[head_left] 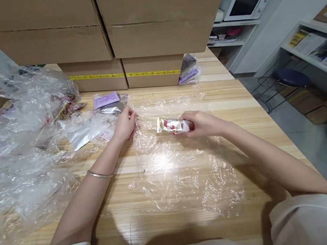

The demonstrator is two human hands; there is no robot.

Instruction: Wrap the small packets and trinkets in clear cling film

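Observation:
My right hand (199,124) is closed around a small wrapped snack bar (170,126) in a gold, white and red wrapper, held above the table. A clear plastic bag (189,185) lies spread flat beneath it. The fingers of my left hand (126,122) are curled at the upper left edge of that plastic; what they pinch, if anything, is hidden. Just beyond my left hand rests a purple sachet (106,100) on a silver packet (118,105). A second silver packet (80,137) lies to the left, partly under crumpled film.
Crumpled clear plastic (32,161) heaps over the table's left side. Large cardboard boxes (146,20) stand along the back, with another purple and silver packet (188,72) beside them. The wooden table's right edge (271,117) borders the floor, shelves and a blue stool (292,78).

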